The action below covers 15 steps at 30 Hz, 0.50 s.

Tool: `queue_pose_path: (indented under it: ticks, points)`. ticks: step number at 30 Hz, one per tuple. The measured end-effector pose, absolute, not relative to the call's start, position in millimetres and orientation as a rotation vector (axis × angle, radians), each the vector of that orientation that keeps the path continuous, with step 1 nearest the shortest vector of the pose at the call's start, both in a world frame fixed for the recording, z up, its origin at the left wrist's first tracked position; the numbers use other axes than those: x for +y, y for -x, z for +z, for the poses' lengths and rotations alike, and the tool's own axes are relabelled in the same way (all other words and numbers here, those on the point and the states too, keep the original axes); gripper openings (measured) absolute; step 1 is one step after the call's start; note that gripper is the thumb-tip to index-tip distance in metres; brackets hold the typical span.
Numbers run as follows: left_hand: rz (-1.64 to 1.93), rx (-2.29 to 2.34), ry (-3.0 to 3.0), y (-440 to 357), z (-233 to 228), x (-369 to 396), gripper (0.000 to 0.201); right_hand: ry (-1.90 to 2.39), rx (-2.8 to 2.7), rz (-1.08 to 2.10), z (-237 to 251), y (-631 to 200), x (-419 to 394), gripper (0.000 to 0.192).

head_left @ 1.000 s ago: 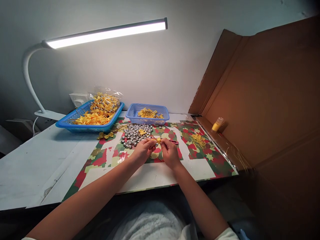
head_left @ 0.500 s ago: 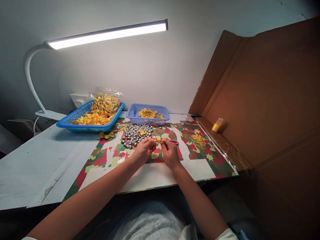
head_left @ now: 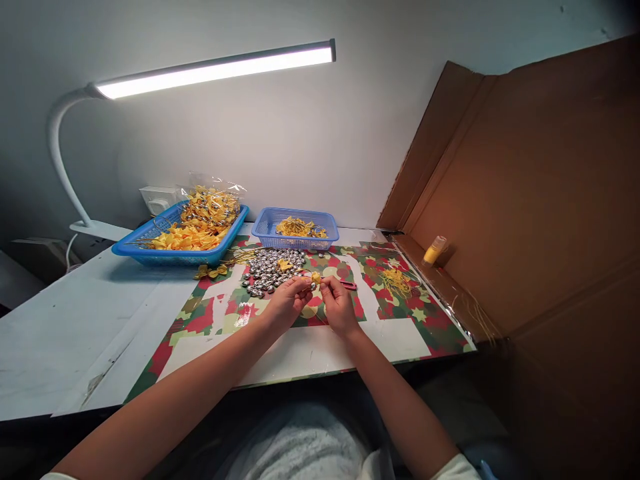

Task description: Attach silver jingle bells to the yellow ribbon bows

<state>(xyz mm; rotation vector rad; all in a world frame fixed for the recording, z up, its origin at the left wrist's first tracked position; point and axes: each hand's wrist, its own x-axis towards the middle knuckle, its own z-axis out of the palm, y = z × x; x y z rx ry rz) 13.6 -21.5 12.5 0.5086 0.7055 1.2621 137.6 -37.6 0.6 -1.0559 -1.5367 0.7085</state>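
Observation:
Over the patterned table cover, my left hand (head_left: 292, 296) and my right hand (head_left: 338, 303) meet with their fingertips pinched. Between them is a small yellow ribbon bow (head_left: 316, 277) with a silver bell (head_left: 313, 287) just under it. Both hands are closed on the bow, one at each side. Beside my left hand spreads a pile of silver bells (head_left: 265, 272) with a loose yellow bow (head_left: 285, 265) on top. A pink tool (head_left: 349, 285), partly hidden by my right hand, lies behind it.
A blue basket (head_left: 131, 249) of yellow bows stands at the left, and a smaller blue basket (head_left: 295, 242) of yellow cords behind the bells. Yellow cords (head_left: 397, 282) lie at the right. Cardboard (head_left: 525, 187) walls the right side, with a yellow-filled bottle (head_left: 435, 250) before it. A lamp (head_left: 215, 70) hangs overhead.
The yellow bow has shifted slightly up and left between my fingertips, and a loop of cord above it no longer shows. Both hands stay nearly in place.

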Motion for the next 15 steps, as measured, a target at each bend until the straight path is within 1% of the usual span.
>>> queue_pose_path:
  ticks: [11, 15]
  points:
    - [1.265, 0.809, -0.612, -12.6, 22.5, -26.5, 0.022, 1.061, -1.694, 0.532, 10.1, -145.1, -41.1, 0.023]
    - [1.263, 0.821, -0.615, -12.3, 23.2, -26.2, 0.021, 1.060, -1.732, 0.531, 10.9, -147.4, -41.0, 0.023]
